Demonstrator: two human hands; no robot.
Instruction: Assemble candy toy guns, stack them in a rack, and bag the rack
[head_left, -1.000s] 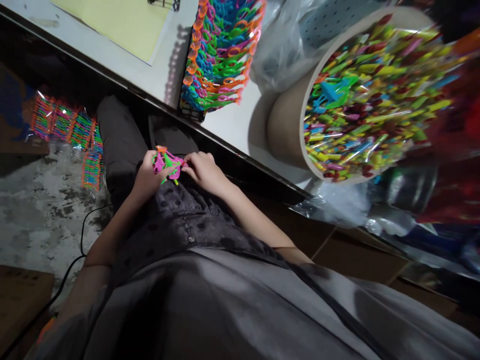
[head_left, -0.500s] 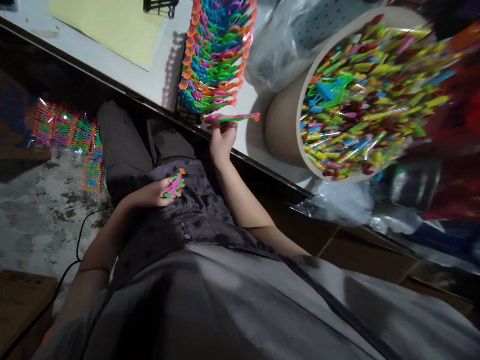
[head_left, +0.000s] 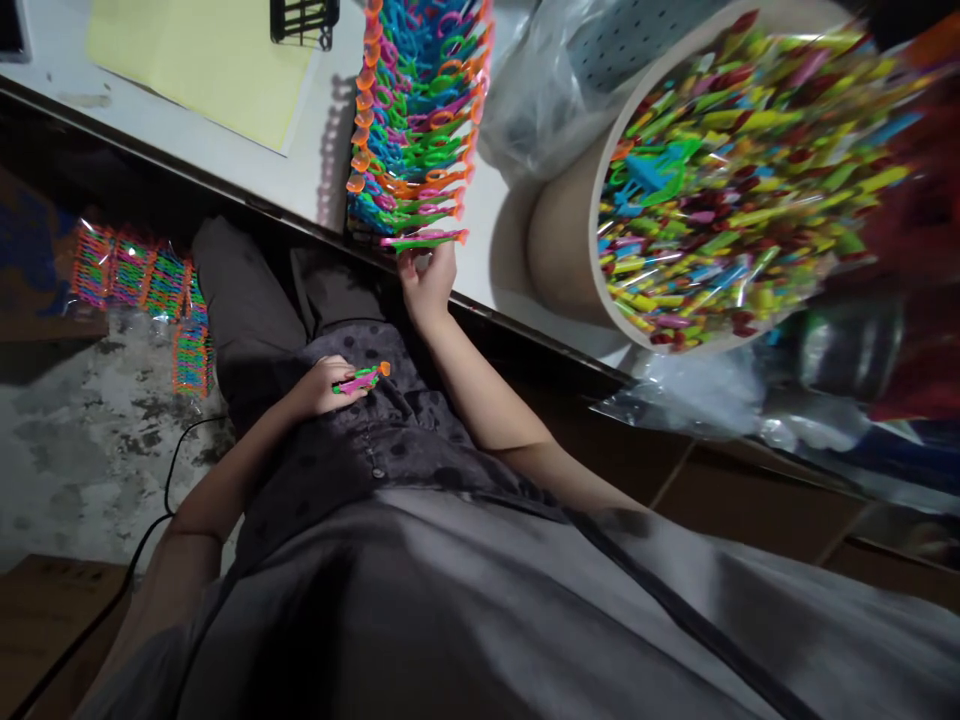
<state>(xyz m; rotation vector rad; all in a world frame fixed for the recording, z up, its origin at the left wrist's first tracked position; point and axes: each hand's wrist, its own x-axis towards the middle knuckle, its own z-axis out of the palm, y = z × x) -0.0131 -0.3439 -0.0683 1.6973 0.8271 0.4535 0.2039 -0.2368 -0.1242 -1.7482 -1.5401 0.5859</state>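
Low in front of my body, my left hand (head_left: 327, 386) is closed around a small bundle of pink and green plastic pieces (head_left: 361, 381) with an orange tip. At the table edge, my right hand (head_left: 431, 285) pinches a thin pink-and-green plastic piece (head_left: 424, 241) with an orange end. That piece lies crosswise at the near end of a long row of similar pieces (head_left: 420, 130), in blue, green, pink and orange with ring-like parts. I cannot tell whether it touches the row. Orange rounded ends line both sides of the row.
Right of the row, a big beige tub (head_left: 570, 250) holds many colourful wrapped pieces. Yellow paper (head_left: 202, 70) and a black wire-like holder (head_left: 304, 22) lie on the white table (head_left: 300, 185). Bagged coloured pieces (head_left: 135, 270) sit low at left, above a cardboard box (head_left: 60, 620).
My right hand has carried its pink-and-green piece left, to the near end of the row. My left hand's bundle has turned, its orange tip now pointing right.
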